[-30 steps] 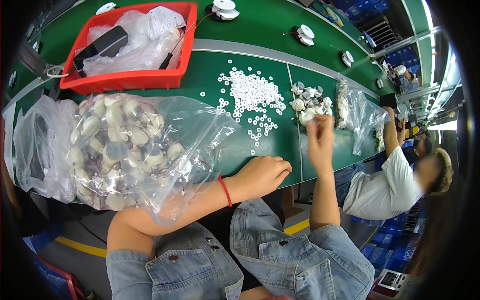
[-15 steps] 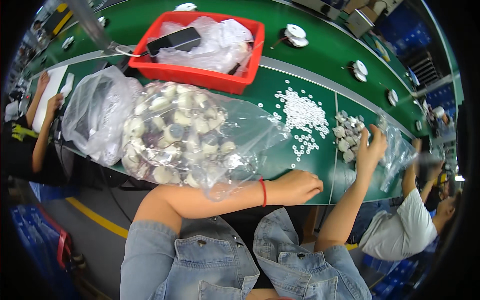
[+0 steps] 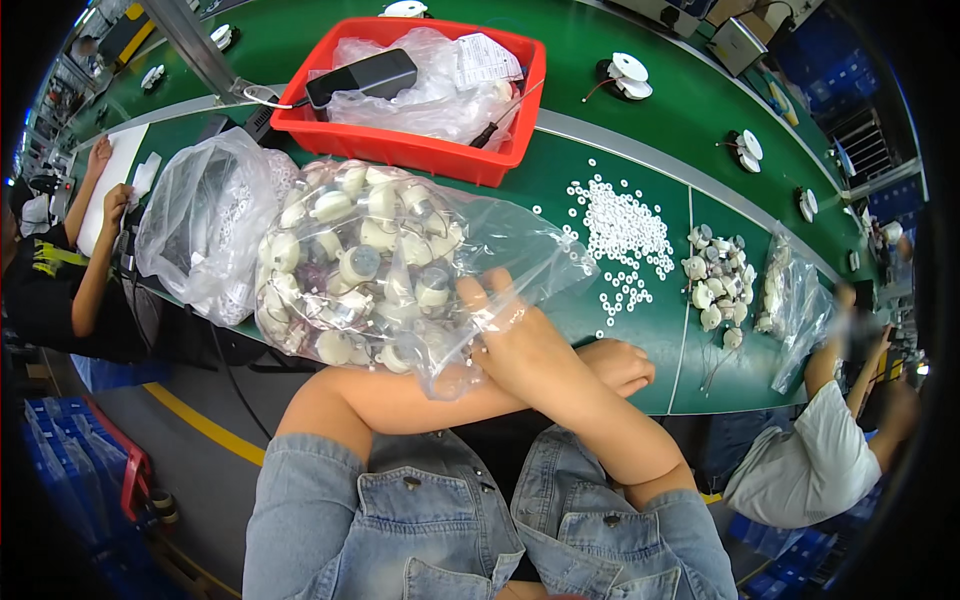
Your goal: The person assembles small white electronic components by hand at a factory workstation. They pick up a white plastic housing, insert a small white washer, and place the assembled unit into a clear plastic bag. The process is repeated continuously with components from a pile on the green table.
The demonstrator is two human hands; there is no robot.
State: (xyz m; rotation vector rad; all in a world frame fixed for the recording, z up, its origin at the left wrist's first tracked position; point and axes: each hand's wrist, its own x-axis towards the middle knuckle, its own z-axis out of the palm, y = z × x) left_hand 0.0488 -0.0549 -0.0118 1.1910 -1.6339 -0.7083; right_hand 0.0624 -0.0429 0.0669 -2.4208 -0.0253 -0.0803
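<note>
My right hand (image 3: 507, 335) is crossed over my left forearm and reaches to the mouth of a large clear plastic bag (image 3: 530, 250). Its fingers are apart, partly behind the film, with nothing visible in them. Small round cream-and-grey motors (image 3: 360, 264) with thin wires fill the bag. By the table's front edge rests my left hand (image 3: 618, 367), fingers curled closed; what they hold, if anything, is hidden. Beyond that hand lies a heap of small white rings (image 3: 625, 230). A loose cluster of similar motors (image 3: 718, 282) sits to its right.
Behind the bag stands a red bin (image 3: 400, 155) with plastic bags and a black adapter (image 3: 362, 78). Another clear bag (image 3: 205, 235) holds white pieces at left. White spools (image 3: 629, 70) sit along the green belt. People work on both sides.
My right hand has moved left from the loose motor cluster to the large bag, crossing over my left forearm. My left hand stays at the table's edge. The view has shifted slightly.
</note>
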